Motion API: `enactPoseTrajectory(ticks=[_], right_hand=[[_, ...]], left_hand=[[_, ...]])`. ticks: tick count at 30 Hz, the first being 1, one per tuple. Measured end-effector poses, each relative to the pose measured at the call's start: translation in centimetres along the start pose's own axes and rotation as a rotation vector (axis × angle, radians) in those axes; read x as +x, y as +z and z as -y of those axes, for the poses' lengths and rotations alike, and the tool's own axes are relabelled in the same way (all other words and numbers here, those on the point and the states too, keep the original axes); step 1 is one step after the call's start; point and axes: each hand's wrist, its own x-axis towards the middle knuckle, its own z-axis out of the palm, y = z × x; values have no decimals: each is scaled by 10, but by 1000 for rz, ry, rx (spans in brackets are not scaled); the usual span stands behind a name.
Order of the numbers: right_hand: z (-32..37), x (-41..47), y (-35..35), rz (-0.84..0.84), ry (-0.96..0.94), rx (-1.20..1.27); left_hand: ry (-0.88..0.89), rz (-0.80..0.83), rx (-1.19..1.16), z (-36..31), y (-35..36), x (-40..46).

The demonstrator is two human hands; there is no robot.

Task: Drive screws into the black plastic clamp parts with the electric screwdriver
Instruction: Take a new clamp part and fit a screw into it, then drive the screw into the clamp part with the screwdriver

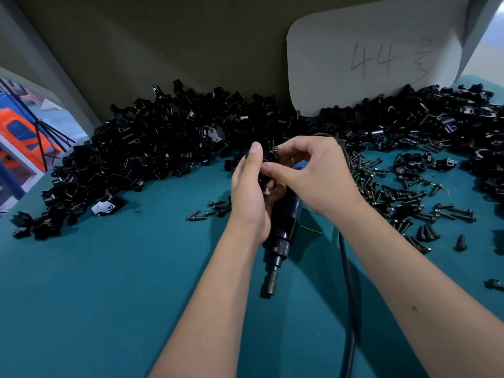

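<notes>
Teal table (pixel 95 282) strewn with clamp parts (pixel 152 148) against a beige wall (pixel 163 50).

Premises: a small-parts assembly workstation in a factory or workshop. Evidence: a table (pixel 81 282) covered in teal cloth, a bulk heap of black plastic clamp parts (pixel 152 148) along its back edge, loose screws (pixel 395 197) scattered at right, a corded electric screwdriver (pixel 283 230), and a card (pixel 376 58) hand-marked "44".
</notes>
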Motion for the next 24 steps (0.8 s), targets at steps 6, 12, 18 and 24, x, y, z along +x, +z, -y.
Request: enactPoseTrajectory(ticks=[6,12,18,24], right_hand=[[5,0,-6,74,8,-206],[-11,-4,1,-125,269,-704],[-16,-8,15,-45,346,-636],[-16,9,-14,-69,480,-73]], left_hand=[[-116,-38,25,-2,-5,6],[-208,-14,-201,-10,-18,13],[-261,-40,-225,-12,-30,16],[-318,56,-277,-16,-36,15]])
